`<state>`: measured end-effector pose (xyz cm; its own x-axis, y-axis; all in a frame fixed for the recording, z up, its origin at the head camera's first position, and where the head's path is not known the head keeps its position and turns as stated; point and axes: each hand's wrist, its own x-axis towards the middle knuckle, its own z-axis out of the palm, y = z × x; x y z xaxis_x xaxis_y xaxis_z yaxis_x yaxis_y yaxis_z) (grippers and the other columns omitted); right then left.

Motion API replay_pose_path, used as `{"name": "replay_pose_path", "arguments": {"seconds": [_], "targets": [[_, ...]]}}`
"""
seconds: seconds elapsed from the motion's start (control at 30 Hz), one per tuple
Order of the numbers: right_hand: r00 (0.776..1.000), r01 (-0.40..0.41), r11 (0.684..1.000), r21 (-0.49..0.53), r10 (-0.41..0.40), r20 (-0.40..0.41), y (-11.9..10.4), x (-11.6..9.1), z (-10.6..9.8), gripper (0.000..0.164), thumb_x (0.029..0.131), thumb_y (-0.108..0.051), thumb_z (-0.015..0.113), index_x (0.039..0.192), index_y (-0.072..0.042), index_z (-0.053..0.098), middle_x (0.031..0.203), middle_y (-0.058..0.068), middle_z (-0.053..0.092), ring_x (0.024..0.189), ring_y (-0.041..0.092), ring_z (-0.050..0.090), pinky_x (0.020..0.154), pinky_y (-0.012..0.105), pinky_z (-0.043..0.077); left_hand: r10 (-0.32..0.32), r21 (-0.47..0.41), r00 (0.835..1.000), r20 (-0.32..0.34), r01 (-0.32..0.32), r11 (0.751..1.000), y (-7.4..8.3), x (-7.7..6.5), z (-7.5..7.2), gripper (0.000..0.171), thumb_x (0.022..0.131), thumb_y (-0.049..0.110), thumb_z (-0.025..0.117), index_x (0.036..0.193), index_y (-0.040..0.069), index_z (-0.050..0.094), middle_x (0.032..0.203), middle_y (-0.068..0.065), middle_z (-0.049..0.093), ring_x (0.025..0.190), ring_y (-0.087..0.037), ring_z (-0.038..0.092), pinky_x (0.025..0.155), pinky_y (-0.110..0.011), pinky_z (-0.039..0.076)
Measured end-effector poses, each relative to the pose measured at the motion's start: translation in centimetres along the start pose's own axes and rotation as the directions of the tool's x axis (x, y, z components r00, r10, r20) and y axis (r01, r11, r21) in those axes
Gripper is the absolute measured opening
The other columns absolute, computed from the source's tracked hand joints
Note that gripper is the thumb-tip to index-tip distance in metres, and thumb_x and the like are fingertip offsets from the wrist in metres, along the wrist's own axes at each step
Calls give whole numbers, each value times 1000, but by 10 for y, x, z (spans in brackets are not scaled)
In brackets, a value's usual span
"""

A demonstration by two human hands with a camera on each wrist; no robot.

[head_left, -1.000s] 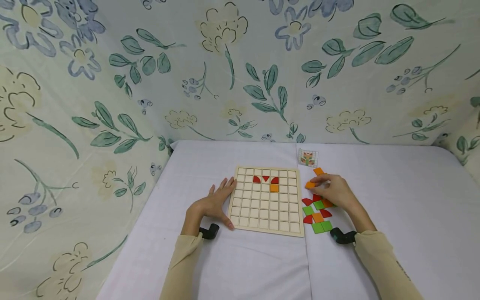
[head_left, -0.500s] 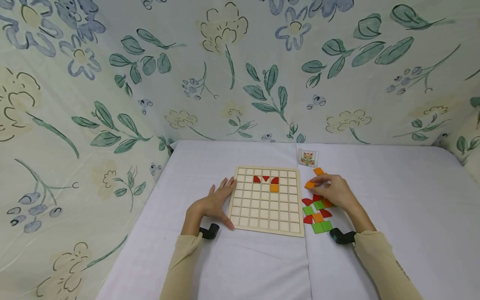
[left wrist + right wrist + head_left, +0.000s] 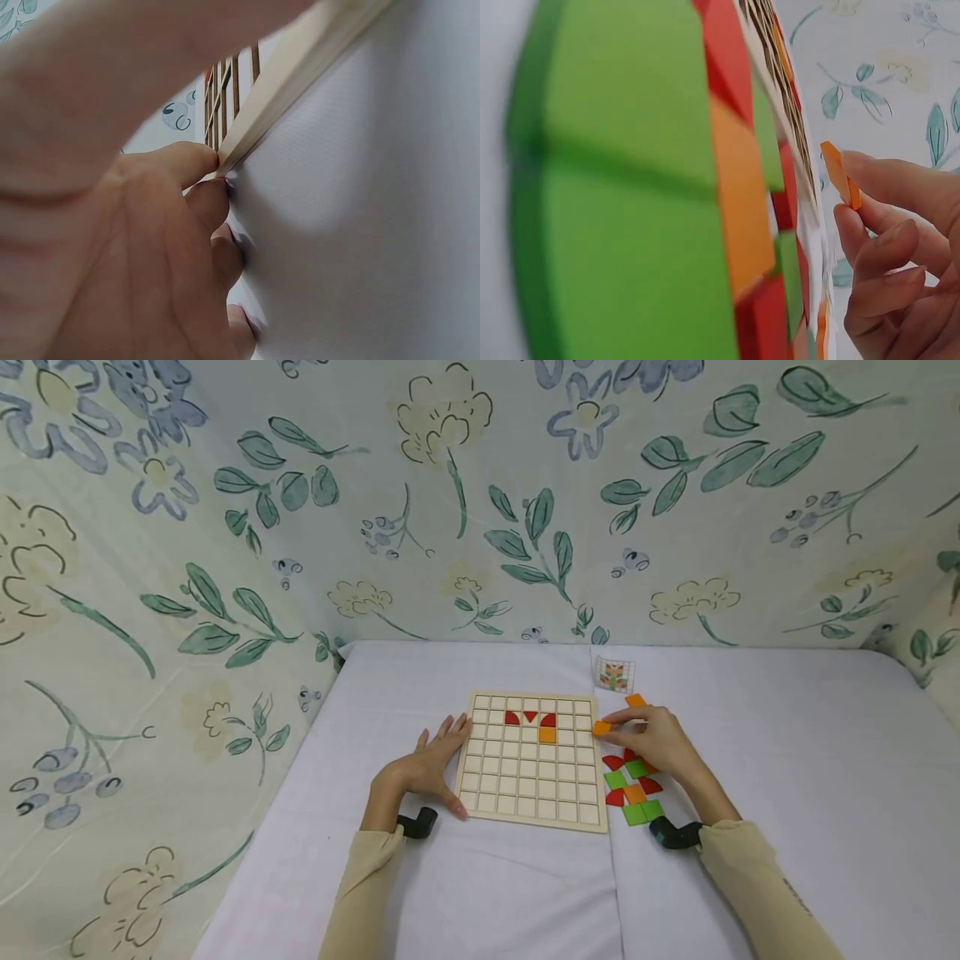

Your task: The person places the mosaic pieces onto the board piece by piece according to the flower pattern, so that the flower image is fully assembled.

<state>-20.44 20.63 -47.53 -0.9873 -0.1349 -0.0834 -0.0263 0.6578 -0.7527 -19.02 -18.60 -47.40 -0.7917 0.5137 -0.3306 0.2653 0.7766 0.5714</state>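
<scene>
A square wooden grid board (image 3: 510, 802) lies flat on the white cloth. Three red pieces, one of them a small triangle (image 3: 530, 717), and an orange square tile (image 3: 547, 735) sit in cells near its far side. My left hand (image 3: 427, 767) rests at the board's left edge, fingers spread, fingertips right at the wooden rim (image 3: 247, 127). Between thumb and forefinger my right hand (image 3: 656, 739) pinches another orange square tile (image 3: 840, 174), raised at the board's right edge.
Right of the board lie several loose tiles: green squares (image 3: 643, 812), red quarter-circles (image 3: 649, 786) and orange squares (image 3: 635, 794). One orange tile (image 3: 636, 700) lies beyond the right hand. A small pattern card (image 3: 615, 675) stands behind the board's far right corner.
My right hand has moved left with the pinched orange tile, from over the loose pieces to the board's right edge. The left hand has stayed at the board.
</scene>
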Motion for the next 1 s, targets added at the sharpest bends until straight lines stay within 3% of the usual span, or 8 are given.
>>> {"name": "replay_pose_path", "arguments": {"seconds": [0.13,0.3,0.43,0.6,0.8,0.9,1.0], "targets": [[998,53,998,29,-54,39,-11,2,11,38,89,-31,83,119,-9,78,132,19,68,83,21,54,59,22,43,1,-10,1000,-2,-1,1000,0,-1,-1,151,58,35,103,167,12,2,176,-4,-9,162,-26,-16,130,-60,-11],[992,75,993,95,-84,97,-28,5,25,32,90,-25,82,117,-10,78,128,18,69,64,16,47,50,22,37,2,-20,1000,-3,-2,1000,0,-2,-1,151,58,34,103,167,12,2,176,-4,-9,162,-27,-16,130,-60,-11],[984,108,988,113,-122,127,-40,10,35,30,90,-21,81,117,-7,78,124,18,70,58,12,46,51,22,40,7,-21,1000,-6,-7,1000,-1,-1,-1,151,57,34,103,167,12,2,176,-4,-8,162,-27,-16,130,-61,-11],[980,127,984,124,-144,137,-50,18,46,27,89,-16,82,114,-5,78,121,19,71,59,12,48,53,21,40,6,-13,1000,-5,-6,1000,-1,0,0,151,57,35,103,167,12,2,176,-4,-8,162,-27,-16,130,-60,-11],[980,138,984,117,-152,130,-54,24,56,23,88,-13,83,109,-4,80,120,18,72,74,14,56,62,22,46,6,-13,1000,-9,-6,1000,-1,0,0,151,57,35,103,167,12,3,176,-4,-8,162,-27,-16,130,-60,-11],[981,126,986,112,-141,133,-56,26,60,22,87,-13,83,108,-5,80,106,15,74,75,15,56,61,22,45,6,-15,1000,-9,-6,1000,0,0,0,151,57,34,103,167,12,3,176,-4,-8,163,-27,-15,130,-60,-11],[985,101,990,101,-114,132,-58,26,63,23,87,-13,83,109,-6,80,83,8,66,70,16,51,60,24,39,5,-16,1000,-9,-5,1000,0,0,0,151,57,34,103,167,12,3,176,-4,-8,163,-27,-15,130,-60,-11]]}}
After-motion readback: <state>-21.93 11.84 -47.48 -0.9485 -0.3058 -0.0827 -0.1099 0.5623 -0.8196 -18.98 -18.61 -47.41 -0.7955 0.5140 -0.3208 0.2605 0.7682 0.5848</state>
